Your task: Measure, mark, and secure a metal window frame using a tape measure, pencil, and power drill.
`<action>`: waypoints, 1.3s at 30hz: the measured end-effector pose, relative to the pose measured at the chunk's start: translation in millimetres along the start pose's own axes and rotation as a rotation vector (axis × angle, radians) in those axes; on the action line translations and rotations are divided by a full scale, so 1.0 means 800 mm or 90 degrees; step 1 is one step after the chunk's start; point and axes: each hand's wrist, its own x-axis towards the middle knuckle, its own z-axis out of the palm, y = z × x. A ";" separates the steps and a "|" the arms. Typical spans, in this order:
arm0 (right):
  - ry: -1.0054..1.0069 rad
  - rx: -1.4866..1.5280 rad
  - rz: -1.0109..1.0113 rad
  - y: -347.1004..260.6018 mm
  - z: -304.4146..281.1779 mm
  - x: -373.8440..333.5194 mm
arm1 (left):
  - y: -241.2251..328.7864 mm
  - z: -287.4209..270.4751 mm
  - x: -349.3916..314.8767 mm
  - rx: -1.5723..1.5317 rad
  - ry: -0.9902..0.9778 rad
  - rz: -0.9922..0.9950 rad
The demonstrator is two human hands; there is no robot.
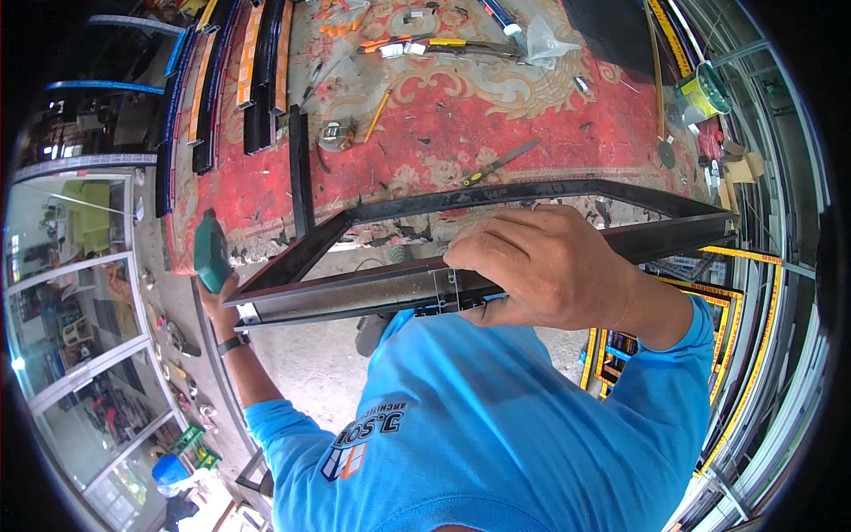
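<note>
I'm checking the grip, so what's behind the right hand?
The dark frame's near rail passes behind the right hand, showing on either side. The stretch directly behind it is covered, so its details cannot be seen.

Left hand [217, 301] round green power tool [211, 255]; right hand [558, 266] gripping black frame's [346, 297] near bar. Tape measure [337, 135] far left.

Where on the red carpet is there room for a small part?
Mostly bare, bar scraps: the red carpet between pencil and yellow-handled blade, and right of that blade. Orange-marked profiles crowd its left, gloves and tools its far edge.
</note>
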 end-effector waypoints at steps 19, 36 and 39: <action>-0.049 0.003 0.021 -0.003 -0.009 0.003 | -0.016 0.005 0.005 -0.138 -0.024 -0.061; 0.002 0.077 0.000 0.027 -0.009 0.023 | 0.313 -0.239 -0.028 -0.015 -0.029 0.281; -0.022 0.055 0.009 0.028 -0.012 0.024 | 0.415 -0.283 -0.051 -0.006 -0.131 0.382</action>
